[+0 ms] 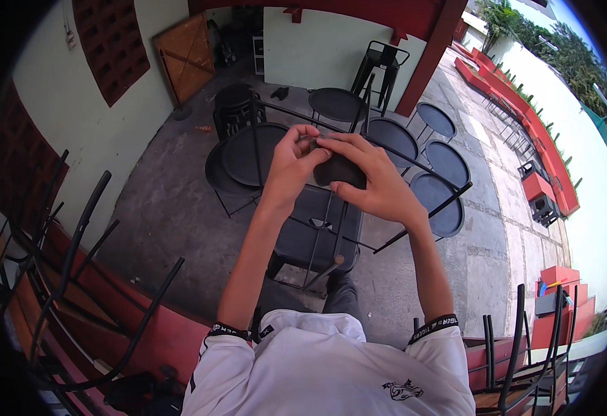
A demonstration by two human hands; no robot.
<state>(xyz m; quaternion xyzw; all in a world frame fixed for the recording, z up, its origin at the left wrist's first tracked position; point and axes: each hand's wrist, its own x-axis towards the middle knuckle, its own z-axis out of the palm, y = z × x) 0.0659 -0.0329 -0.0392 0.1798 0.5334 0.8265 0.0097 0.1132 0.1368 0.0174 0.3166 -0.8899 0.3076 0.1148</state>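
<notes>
Dark pad (339,173) sat at twelve o'clock from me, clamped between my left hand (291,163) and right hand (375,177); a loosened pinch, I judged, could have dropped it, and a knock to the black frame (341,232) beneath could have tipped that toward six o'clock.

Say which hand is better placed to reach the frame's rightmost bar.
Probably the right hand: it looks nearer the rightmost bar, while the left hand sits farther off, across the dark thing between them.
</notes>
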